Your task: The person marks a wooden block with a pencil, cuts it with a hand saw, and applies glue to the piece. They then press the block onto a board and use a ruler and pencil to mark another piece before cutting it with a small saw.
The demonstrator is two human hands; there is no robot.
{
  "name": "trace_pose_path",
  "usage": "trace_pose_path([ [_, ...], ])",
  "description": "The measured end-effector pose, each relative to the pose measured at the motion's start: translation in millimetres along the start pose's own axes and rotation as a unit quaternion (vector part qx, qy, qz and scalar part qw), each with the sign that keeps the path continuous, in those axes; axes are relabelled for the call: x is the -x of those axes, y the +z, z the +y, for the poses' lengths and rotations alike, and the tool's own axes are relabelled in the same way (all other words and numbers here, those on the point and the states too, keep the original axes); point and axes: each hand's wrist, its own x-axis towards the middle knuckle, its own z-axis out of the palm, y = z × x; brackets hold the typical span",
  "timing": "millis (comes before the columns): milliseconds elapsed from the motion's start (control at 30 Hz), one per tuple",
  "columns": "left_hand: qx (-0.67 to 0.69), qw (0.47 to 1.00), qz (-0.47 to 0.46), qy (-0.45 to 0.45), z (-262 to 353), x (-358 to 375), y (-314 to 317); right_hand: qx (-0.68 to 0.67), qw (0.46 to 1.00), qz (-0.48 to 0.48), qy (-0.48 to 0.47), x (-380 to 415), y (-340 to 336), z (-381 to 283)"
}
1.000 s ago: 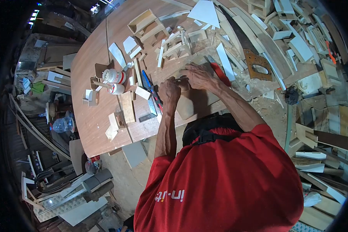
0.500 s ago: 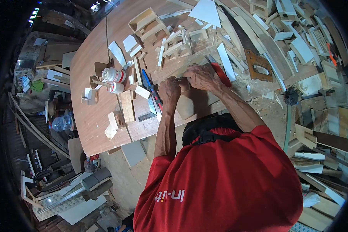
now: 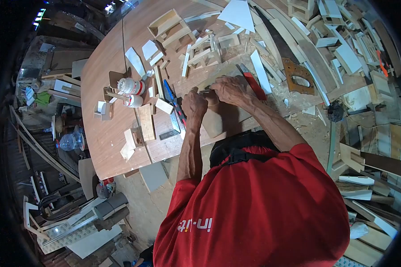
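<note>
My left hand [image 3: 194, 105] is closed, its fingers curled at the end of a small, thin piece [image 3: 204, 91] that shows between my hands. Bent over the other end of it, my right hand [image 3: 231, 90] is closed too; I cannot tell what kind of piece it is. Both hands are low over a brown board [image 3: 214, 124] lying at the table's near edge. Just right of my right hand lies a red-handled tool [image 3: 254, 86]. A long blue, black and red tool [image 3: 174, 103] lies left of my left hand, beside a try square [image 3: 169, 133].
Glue jars [image 3: 131, 86] stand on the left of the table [image 3: 107, 147]. Small wooden frames [image 3: 205, 53] and an open wooden box [image 3: 167, 24] sit at the back. A handsaw [image 3: 296, 75] lies at the right among white strips, with heaped offcuts [image 3: 347, 55] beyond.
My hands stay in nearly the same place, with only a slight shift of the fingers around the small piece. Nothing else on the table has moved.
</note>
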Motion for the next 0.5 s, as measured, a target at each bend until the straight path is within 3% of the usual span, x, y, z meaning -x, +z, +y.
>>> trace_pose_path([
  [67, 0.003, 1.0, 0.014, 0.001, -0.1, -0.3, 0.4, -0.005, 0.999, 0.035, -0.026, 0.8, 1.1, 0.8],
  [500, 0.009, 1.0, 0.001, -0.021, -1.2, 1.9, -7.8, 0.029, 0.998, 0.033, -0.043, -1.4, 6.0, 0.7],
])
